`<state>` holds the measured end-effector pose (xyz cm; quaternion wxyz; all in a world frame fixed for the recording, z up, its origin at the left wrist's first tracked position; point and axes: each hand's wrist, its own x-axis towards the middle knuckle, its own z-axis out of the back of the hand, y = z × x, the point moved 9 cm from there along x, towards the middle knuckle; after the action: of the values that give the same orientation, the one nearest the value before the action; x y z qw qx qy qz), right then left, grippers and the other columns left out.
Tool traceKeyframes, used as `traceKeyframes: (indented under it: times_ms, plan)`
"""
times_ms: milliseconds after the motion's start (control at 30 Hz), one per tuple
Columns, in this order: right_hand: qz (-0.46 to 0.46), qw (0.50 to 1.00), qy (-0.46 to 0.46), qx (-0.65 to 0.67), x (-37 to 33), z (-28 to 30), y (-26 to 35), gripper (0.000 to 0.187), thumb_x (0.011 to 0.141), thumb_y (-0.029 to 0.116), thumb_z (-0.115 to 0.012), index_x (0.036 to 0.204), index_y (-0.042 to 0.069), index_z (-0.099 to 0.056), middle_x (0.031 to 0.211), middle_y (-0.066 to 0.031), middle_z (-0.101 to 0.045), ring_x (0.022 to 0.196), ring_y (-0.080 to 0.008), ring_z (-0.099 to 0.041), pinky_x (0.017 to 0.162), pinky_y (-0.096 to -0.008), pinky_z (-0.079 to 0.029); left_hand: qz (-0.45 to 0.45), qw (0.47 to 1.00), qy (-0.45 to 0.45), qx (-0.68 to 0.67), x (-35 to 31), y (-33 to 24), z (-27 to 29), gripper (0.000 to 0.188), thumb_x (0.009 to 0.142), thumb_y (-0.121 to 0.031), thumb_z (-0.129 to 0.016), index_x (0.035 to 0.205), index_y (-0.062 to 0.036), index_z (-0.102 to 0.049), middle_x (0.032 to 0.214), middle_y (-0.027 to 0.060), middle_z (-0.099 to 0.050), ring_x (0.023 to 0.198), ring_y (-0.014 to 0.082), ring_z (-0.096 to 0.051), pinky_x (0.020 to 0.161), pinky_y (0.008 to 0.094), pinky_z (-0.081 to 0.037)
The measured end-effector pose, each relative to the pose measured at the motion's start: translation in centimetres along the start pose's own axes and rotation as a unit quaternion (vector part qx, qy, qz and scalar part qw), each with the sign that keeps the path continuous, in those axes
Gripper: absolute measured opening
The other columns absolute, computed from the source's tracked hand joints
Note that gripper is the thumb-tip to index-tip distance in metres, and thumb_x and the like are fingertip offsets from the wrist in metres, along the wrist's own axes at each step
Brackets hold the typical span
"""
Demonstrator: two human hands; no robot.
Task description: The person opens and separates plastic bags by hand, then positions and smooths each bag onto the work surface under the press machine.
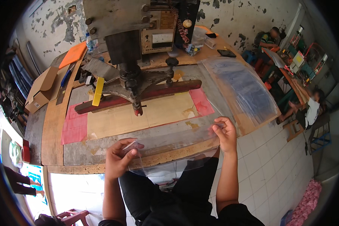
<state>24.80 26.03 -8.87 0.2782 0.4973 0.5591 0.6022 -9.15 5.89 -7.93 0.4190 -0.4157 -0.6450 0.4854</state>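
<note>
One cardboard box (pixel 41 92), brown, flap raised, sits at the left end of the worktable (pixel 53 143). Right of it: a blue-handled tool (pixel 66 78), with an orange sheet (pixel 73 52) lying behind. Next, a yellow strip (pixel 98 91) stands at the left part of the press (pixel 122 49).

Left hand (pixel 119 158): in front of the table's near edge, thumb and fingers closed on the left end of a clear plastic sheet (pixel 173 146). Sheet is held up between both hands, partly over the near table edge and partly over the lap; number of layers: cannot tell. Behind it, a tan panel (pixel 150 113) with red ends lies beneath the press's red bar (pixel 158 91); contact between bar and panel not clear.

Right hand (pixel 226 136): pinching the sheet's right end, thumb toward the fingertips. Farther right, a pile of clear sheets (pixel 239 88) covers the table's right side. Beyond, two seated people, one in a dark top (pixel 268 38).
</note>
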Motion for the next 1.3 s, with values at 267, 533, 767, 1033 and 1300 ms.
traceKeyframes:
  times_ms: [267, 533, 767, 1033, 1300]
  plan:
    - [0.009, 0.999, -0.046, -0.01, 0.0, 1.0, 0.2, 0.023, 0.101, 0.007, -0.073, 0.121, 0.001, -0.062, 0.097, -0.0073, -0.071, 0.084, -0.0141, -0.07, 0.077, -0.0295, -0.057, 0.038, 0.998, 0.023, 0.037, 0.0, 0.8, -0.5, 0.027, 0.105, -0.011, -0.067, 0.124, 0.0095, -0.065, 0.106, 0.0174, -0.078, 0.096, 0.0193, -0.074, 0.086, 0.0328, -0.06]
    - [0.009, 0.999, -0.044, -0.009, -0.2, 1.0, 0.1, 0.024, 0.1, 0.006, -0.073, 0.121, 0.001, -0.062, 0.097, -0.0085, -0.073, 0.084, -0.0146, -0.07, 0.078, -0.03, -0.057, 0.0, 0.998, -0.001, 0.064, 0.0, 0.5, -0.3, 0.029, 0.108, -0.022, -0.066, 0.107, 0.0061, -0.068, 0.088, 0.0155, -0.077, 0.072, 0.017, -0.071, 0.07, 0.0323, -0.059]
    - [0.004, 1.0, -0.017, 0.004, -0.2, 0.3, 0.3, 0.024, 0.1, 0.007, -0.074, 0.12, 0.0, -0.063, 0.099, -0.0096, -0.073, 0.092, -0.0186, -0.074, 0.079, -0.032, -0.059, -0.02, 0.997, -0.039, 0.06, 0.2, 0.3, 0.5, 0.028, 0.109, -0.02, -0.063, 0.108, 0.0078, -0.069, 0.096, 0.0175, -0.08, 0.074, 0.0124, -0.071, 0.069, 0.0273, -0.058]
    - [-0.007, 1.0, -0.003, 0.001, -0.3, -0.2, 0.5, 0.024, 0.099, 0.006, -0.075, 0.12, 0.001, -0.063, 0.099, -0.0091, -0.073, 0.091, -0.0199, -0.075, 0.079, -0.0324, -0.06, -0.024, 0.993, -0.079, 0.084, 0.0, 0.1, 1.1, 0.027, 0.108, -0.018, -0.065, 0.112, 0.0076, -0.069, 0.095, 0.0154, -0.081, 0.071, 0.0116, -0.07, 0.064, 0.025, -0.054]
    - [-0.006, 1.0, 0.011, -0.006, -0.3, -0.3, 0.0, 0.022, 0.098, 0.005, -0.075, 0.118, 0.001, -0.064, 0.099, -0.0084, -0.073, 0.091, -0.0197, -0.076, 0.079, -0.0321, -0.059, -0.021, 0.991, -0.092, 0.096, -0.3, -0.4, 1.5, 0.023, 0.107, -0.014, -0.066, 0.114, 0.0083, -0.069, 0.094, 0.0162, -0.08, 0.071, 0.0114, -0.07, 0.064, 0.0247, -0.055]
